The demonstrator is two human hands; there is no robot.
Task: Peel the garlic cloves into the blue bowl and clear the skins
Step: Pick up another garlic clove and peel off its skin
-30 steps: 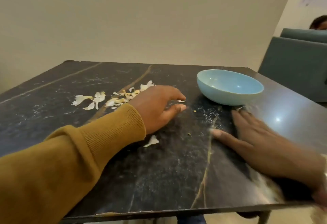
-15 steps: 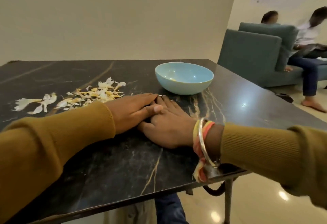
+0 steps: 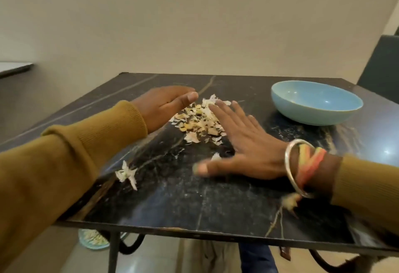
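A heap of pale garlic skins (image 3: 199,119) lies on the dark marble table (image 3: 216,203) between my hands. My left hand (image 3: 166,104) stands on its edge at the heap's left, fingers straight, cupping it. Flat on the table at the heap's right lies my right hand (image 3: 244,143), its fingers spread and fingertips against the skins. The blue bowl (image 3: 316,102) sits at the back right, apart from both hands. Its inside is mostly hidden by the rim. One loose skin (image 3: 127,174) lies nearer me on the left, another small bit (image 3: 216,155) by my right thumb.
On the floor under the table's left front stands a glass container (image 3: 95,239) with pale bits in it. A dark chair (image 3: 382,67) stands beyond the right corner. A grey flat object (image 3: 13,69) lies on a surface at far left. The table's front edge is close.
Both hands have moved left from in front of the bowl to the skins. The scattered skins are now pushed into one tighter heap between the hands.
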